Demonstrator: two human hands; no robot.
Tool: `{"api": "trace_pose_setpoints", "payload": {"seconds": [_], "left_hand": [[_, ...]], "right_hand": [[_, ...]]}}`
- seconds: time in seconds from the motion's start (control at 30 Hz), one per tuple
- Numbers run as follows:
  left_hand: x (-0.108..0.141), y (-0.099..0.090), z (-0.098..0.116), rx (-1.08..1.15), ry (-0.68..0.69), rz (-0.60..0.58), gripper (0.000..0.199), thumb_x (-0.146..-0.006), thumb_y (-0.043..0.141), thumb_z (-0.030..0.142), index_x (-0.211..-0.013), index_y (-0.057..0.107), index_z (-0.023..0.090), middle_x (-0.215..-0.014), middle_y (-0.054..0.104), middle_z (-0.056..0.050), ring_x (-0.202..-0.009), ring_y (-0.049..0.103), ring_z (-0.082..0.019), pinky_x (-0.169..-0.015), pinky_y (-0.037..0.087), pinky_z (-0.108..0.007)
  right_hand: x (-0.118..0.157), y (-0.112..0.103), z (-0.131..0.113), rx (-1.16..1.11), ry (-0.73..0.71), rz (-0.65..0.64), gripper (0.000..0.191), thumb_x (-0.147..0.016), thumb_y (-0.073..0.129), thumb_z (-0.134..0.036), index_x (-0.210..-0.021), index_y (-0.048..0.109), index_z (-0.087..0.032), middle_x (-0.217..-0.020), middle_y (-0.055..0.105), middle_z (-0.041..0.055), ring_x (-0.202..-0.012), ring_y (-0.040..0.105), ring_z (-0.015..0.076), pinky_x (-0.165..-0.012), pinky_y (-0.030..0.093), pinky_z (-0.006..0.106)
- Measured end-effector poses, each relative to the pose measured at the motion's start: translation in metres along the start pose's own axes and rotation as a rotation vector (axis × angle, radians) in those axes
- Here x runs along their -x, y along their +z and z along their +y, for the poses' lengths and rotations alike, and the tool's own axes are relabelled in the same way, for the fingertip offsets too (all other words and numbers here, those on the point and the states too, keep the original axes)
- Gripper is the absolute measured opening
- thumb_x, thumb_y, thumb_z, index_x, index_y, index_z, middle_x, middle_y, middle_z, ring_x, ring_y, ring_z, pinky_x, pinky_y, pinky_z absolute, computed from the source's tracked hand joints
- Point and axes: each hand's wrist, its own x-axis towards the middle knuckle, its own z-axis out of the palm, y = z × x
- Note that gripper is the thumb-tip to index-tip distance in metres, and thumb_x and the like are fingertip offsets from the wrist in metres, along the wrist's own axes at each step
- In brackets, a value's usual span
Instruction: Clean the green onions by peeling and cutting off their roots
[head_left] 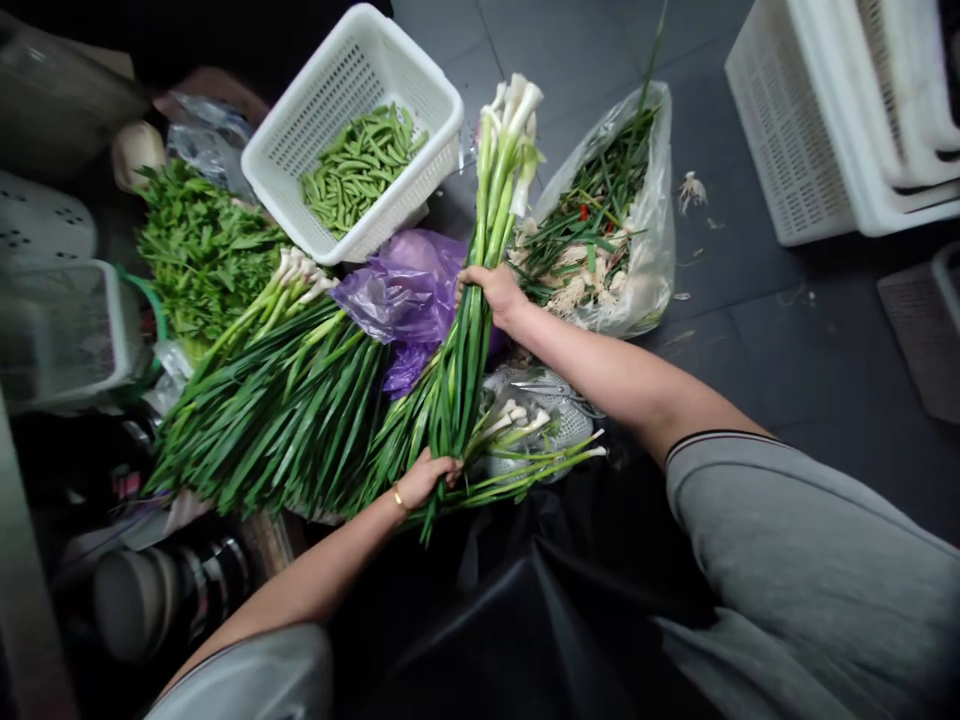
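A bunch of long green stalks with white bulb ends (491,215) stands slanted at the centre, bulbs toward the top. My right hand (495,292) is closed round its middle, and my left hand (427,480), with a gold ring-like band at the wrist, grips the leafy lower part. To the left lies a large pile of similar stalks (277,400), beside leafy greens (210,245). A few loose stalks (532,465) rest right of my left hand. Behind the bunch is a crumpled purple bag (412,285).
A white basket (289,150) of green pods (360,170) stands behind. At right, a clear bag (652,270) holds roots and trimmings on the dark tiled floor (720,370). White crates (795,130) stand at upper right, a tub (64,330) at left.
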Motion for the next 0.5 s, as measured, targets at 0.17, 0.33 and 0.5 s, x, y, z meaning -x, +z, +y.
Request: {"api": "trace_pose_setpoints", "payload": {"seconds": [0.17, 0.33, 0.5], "left_hand": [[0.04, -0.063, -0.004, -0.213, 0.038, 0.075, 0.032, -0.063, 0.062, 0.038, -0.047, 0.044, 0.017, -0.047, 0.042, 0.002, -0.045, 0.037, -0.008, -0.047, 0.03, -0.023], [0.098, -0.117, -0.01, -0.335, 0.074, 0.314, 0.031, -0.059, 0.064, 0.038, -0.048, 0.044, 0.017, -0.045, 0.039, 0.004, -0.046, 0.034, -0.008, -0.046, 0.028, -0.023], [0.155, -0.13, -0.014, -0.28, 0.151, 0.39, 0.028, -0.06, 0.06, 0.038, -0.048, 0.045, 0.017, -0.047, 0.042, 0.002, -0.048, 0.036, -0.01, -0.046, 0.029, -0.023]], "right_hand": [[0.028, 0.04, 0.015, -0.109, 0.014, -0.016, 0.025, -0.068, 0.069, -0.027, -0.061, 0.046, -0.018, -0.047, 0.051, -0.0068, -0.045, 0.052, 0.0093, -0.05, 0.049, 0.023], [0.054, 0.108, 0.032, -0.097, -0.004, -0.087, 0.018, -0.066, 0.068, -0.022, -0.063, 0.05, -0.018, -0.051, 0.057, -0.0053, -0.048, 0.056, 0.011, -0.055, 0.052, 0.025], [0.075, 0.173, 0.031, -0.129, -0.044, -0.183, 0.015, -0.068, 0.063, -0.02, -0.061, 0.05, -0.018, -0.049, 0.054, -0.0059, -0.049, 0.055, 0.0099, -0.059, 0.054, 0.026]]}}
